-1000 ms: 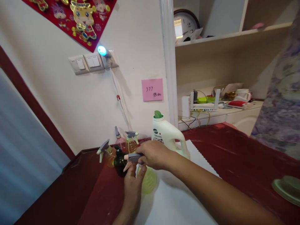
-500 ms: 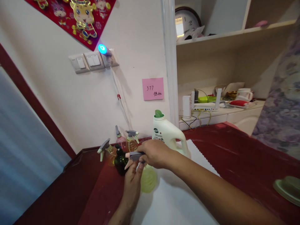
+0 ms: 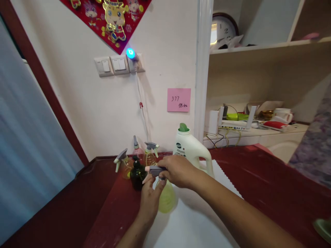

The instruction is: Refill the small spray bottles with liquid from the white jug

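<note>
A yellow-green spray bottle [image 3: 167,198] stands on a white sheet [image 3: 192,220] in front of me. Its trigger spray head [image 3: 156,171], grey with a pink nozzle and lever, points left at the top of the bottle. My right hand [image 3: 179,171] grips the back of this head from the right. Lower down, my left hand [image 3: 149,203] closes its thumb and fingers around the neck just under the head; the collar is mostly hidden. Close behind the right hand is a pale green detergent jug [image 3: 190,143], uncapped, with a green piece in its mouth.
Left of the bottle are a dark pump bottle [image 3: 138,177], an amber spray bottle [image 3: 126,167], another amber one [image 3: 149,156] and a pink one [image 3: 138,151]. The wall rises behind them. A white router [image 3: 234,124] sits on the shelf at right.
The view has swung left, so everything sits farther right in the picture. Both hands keep their hold on the spray bottle and its head, with little visible difference.
</note>
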`<state>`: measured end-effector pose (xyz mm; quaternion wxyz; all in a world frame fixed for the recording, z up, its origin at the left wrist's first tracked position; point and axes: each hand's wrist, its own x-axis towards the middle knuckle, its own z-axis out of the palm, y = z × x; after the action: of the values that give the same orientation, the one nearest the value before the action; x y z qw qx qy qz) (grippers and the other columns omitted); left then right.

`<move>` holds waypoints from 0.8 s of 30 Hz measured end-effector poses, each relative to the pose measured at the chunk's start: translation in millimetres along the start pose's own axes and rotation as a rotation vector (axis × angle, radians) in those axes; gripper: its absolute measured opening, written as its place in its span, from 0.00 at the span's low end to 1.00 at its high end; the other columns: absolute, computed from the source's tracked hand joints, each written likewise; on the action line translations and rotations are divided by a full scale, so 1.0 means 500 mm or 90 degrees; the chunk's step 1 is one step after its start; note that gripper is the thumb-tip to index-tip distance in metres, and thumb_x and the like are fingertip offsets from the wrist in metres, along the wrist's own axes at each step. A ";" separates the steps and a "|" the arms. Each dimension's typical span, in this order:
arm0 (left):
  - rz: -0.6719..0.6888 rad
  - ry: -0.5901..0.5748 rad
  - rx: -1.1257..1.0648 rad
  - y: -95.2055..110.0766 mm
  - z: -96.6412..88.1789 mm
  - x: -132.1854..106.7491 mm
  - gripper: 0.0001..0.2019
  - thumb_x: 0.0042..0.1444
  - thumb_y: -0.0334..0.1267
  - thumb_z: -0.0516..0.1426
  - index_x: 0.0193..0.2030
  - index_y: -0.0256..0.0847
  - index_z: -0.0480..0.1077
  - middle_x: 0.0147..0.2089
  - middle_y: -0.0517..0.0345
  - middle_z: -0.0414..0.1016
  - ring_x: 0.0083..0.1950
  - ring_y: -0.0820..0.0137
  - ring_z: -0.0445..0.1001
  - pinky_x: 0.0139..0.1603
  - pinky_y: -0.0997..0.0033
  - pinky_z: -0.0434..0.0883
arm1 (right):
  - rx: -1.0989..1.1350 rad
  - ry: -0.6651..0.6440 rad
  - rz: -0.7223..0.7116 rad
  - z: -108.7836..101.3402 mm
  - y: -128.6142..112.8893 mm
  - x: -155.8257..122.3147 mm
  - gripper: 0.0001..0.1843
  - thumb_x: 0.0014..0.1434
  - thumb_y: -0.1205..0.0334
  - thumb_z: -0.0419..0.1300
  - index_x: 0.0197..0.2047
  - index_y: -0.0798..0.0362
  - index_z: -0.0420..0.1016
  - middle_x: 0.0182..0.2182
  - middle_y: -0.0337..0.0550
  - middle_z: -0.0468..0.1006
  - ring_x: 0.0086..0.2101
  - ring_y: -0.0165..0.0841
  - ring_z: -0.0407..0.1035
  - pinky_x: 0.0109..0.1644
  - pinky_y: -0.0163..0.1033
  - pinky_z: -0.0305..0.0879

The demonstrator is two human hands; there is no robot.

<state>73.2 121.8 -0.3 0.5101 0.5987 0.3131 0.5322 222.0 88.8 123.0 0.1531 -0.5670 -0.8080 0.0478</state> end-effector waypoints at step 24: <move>-0.008 -0.025 0.036 0.001 -0.007 -0.013 0.22 0.59 0.56 0.61 0.49 0.38 0.78 0.54 0.47 0.79 0.59 0.52 0.73 0.59 0.59 0.67 | -0.015 -0.009 0.016 -0.005 -0.007 -0.001 0.09 0.61 0.58 0.60 0.43 0.45 0.80 0.41 0.43 0.84 0.41 0.38 0.76 0.35 0.38 0.56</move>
<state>68.3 116.8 -2.0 0.5021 0.6214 0.3216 0.5083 219.6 86.9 126.1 0.1397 -0.5786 -0.8024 0.0440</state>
